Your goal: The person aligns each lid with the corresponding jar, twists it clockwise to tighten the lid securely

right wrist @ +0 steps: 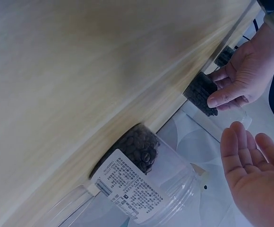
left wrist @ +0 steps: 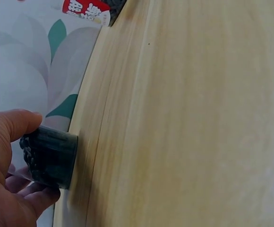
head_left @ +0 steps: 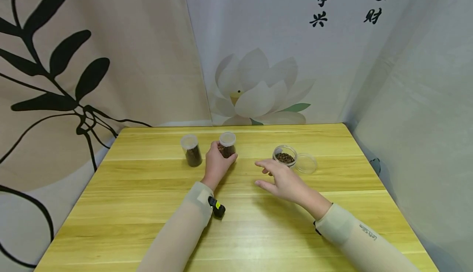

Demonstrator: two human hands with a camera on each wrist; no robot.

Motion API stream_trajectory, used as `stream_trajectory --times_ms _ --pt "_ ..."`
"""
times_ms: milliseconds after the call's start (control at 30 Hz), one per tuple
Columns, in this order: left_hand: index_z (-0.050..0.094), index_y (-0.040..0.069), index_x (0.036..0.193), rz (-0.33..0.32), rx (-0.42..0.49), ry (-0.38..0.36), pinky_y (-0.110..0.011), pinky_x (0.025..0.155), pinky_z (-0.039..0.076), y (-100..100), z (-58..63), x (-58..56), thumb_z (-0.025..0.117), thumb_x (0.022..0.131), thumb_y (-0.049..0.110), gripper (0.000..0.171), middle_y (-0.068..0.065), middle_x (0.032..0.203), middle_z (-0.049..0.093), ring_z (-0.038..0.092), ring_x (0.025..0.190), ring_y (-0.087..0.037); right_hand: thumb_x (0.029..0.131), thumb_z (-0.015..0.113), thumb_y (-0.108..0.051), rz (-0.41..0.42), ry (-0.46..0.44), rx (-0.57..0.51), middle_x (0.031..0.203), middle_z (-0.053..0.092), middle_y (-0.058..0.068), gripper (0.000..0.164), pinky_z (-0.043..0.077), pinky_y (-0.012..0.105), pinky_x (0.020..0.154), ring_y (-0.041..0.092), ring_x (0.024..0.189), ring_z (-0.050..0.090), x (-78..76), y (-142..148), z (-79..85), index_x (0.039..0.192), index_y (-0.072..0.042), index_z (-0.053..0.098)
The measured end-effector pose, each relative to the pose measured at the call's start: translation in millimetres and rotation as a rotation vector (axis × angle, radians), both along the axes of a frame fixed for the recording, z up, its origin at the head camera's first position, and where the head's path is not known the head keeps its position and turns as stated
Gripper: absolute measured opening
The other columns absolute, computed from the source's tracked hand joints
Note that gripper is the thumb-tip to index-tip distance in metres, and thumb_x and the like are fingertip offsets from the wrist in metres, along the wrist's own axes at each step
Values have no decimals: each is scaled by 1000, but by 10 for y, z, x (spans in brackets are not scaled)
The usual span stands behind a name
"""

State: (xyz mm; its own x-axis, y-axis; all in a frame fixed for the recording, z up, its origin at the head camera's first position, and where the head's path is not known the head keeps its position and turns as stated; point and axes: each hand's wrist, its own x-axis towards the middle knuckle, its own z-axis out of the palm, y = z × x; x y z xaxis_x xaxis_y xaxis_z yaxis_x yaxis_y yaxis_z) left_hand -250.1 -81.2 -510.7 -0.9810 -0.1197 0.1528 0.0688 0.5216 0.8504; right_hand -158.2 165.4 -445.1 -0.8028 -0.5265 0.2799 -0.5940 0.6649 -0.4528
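Note:
My left hand point(head_left: 216, 163) grips a clear jar point(head_left: 227, 139) with a whitish lid and dark contents, standing upright on the table. In the left wrist view, the thumb and fingers wrap round this jar's side point(left wrist: 54, 156). A similar lidded jar point(head_left: 192, 151), partly filled with dark contents, stands just to its left. My right hand point(head_left: 283, 181) hovers above the table, fingers extended and holding nothing. Behind it is an uncovered clear jar point(head_left: 285, 156) with brown beans inside. The right wrist view shows its beans point(right wrist: 137, 150) and a printed white label point(right wrist: 127, 187).
A clear round lid point(head_left: 306, 163) lies on the wooden table point(head_left: 236, 235) beside the uncovered jar. Printed fabric point(head_left: 155, 50) hangs behind the table's far edge, and pale fabric point(head_left: 425, 99) hangs along the right side.

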Motion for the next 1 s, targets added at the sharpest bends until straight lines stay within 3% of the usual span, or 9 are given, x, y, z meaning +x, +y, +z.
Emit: stream_trajectory --times_ms 700,1000 --pt "43 1 151 -19 -55 -52 -57 114 53 -70 -5 84 90 88 29 84 -23 148 59 59 139 -41 99 79 -33 3 5 -4 141 70 9 59 65 39 85 21 110 75 -8 -28 -41 148 -8 61" --pt "46 -5 148 -30 -66 -80 -56 116 52 -94 17 274 89 89 34 83 -28 149 59 58 140 -44 98 79 -31 15 3 -16 139 71 10 57 65 40 88 22 109 75 47 53 -54 146 -5 61"
